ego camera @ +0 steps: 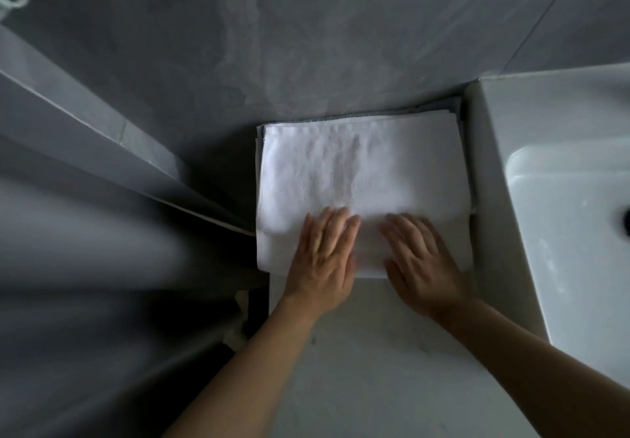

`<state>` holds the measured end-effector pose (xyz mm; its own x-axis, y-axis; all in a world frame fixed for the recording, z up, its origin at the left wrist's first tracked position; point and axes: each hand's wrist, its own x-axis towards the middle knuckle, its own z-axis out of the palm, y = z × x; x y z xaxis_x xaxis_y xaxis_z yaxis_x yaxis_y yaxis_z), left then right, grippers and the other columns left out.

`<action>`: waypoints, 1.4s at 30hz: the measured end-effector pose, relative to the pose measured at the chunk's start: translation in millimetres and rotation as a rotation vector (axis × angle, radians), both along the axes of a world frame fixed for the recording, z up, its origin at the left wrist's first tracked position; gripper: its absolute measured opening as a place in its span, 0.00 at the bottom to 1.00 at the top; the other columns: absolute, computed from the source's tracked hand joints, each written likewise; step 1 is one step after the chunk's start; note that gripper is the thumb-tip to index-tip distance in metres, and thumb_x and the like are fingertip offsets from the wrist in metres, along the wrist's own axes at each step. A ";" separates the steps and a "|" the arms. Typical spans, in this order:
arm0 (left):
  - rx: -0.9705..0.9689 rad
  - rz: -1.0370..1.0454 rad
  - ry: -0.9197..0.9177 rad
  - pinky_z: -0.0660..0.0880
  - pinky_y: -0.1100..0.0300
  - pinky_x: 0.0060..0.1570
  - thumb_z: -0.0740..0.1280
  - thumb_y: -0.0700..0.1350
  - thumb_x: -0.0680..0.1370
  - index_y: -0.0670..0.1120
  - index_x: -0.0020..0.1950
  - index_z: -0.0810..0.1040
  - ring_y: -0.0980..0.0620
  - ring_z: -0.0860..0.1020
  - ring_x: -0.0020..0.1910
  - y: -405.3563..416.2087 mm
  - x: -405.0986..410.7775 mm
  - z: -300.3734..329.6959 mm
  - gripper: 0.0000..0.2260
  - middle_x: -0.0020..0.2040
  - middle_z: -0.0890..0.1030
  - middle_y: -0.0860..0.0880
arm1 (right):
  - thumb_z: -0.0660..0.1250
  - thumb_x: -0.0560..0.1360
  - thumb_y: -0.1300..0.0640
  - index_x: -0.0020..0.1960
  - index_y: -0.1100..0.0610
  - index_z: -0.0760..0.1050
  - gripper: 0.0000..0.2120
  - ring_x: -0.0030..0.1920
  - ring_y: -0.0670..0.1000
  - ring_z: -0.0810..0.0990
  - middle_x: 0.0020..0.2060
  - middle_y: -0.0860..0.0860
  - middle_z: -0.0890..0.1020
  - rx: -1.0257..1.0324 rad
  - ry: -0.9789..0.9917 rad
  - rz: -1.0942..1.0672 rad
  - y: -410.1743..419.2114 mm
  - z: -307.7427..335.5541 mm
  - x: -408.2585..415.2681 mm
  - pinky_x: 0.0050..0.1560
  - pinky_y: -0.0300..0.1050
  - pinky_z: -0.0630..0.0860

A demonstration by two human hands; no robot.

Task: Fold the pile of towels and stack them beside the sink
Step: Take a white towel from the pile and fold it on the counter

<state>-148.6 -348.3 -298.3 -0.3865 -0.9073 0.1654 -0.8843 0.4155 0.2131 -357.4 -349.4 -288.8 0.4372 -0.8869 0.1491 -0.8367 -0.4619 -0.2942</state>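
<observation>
A folded white towel lies on top of a stack against the grey wall, left of the white sink. A grey-blue towel edge peeks out beneath it at the back. My left hand lies flat on the towel's near edge, fingers straight and together. My right hand presses flat beside it, fingers spread, also on the near edge. The two hands sit close together, not touching.
The stack rests on a pale countertop that runs toward me. Its left edge drops to a dark gap. A grey wall rises behind, and a slanted ledge runs along the left.
</observation>
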 end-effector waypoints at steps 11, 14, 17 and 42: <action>0.347 -0.027 -0.252 0.52 0.42 0.77 0.49 0.57 0.81 0.50 0.80 0.58 0.44 0.52 0.80 22.4 13.3 -19.1 0.28 0.81 0.54 0.50 | 0.37 0.76 0.38 0.79 0.47 0.49 0.33 0.78 0.52 0.49 0.78 0.47 0.47 0.375 0.361 -0.017 15.2 -27.2 -25.4 0.76 0.56 0.43; 0.432 0.007 -0.290 0.34 0.47 0.76 0.38 0.62 0.79 0.59 0.78 0.35 0.55 0.36 0.79 22.2 28.1 -22.7 0.28 0.79 0.35 0.58 | 0.33 0.74 0.36 0.78 0.44 0.42 0.33 0.78 0.52 0.43 0.77 0.45 0.40 0.382 0.398 -0.037 15.0 -28.0 -33.7 0.75 0.55 0.39; 0.514 0.074 -0.287 0.28 0.48 0.74 0.39 0.63 0.79 0.62 0.75 0.28 0.59 0.29 0.76 24.1 43.7 -21.9 0.27 0.77 0.29 0.60 | 0.39 0.76 0.40 0.79 0.48 0.49 0.33 0.78 0.57 0.50 0.79 0.49 0.48 0.363 0.399 -0.072 16.7 -19.0 -33.4 0.75 0.59 0.48; 0.371 0.735 0.851 0.62 0.66 0.25 0.60 0.46 0.67 0.40 0.35 0.72 0.58 0.65 0.27 -43.1 75.2 80.4 0.09 0.29 0.69 0.52 | 0.65 0.73 0.59 0.54 0.56 0.74 0.10 0.50 0.56 0.80 0.48 0.54 0.81 0.157 0.730 -0.195 -86.0 104.0 -22.3 0.47 0.46 0.70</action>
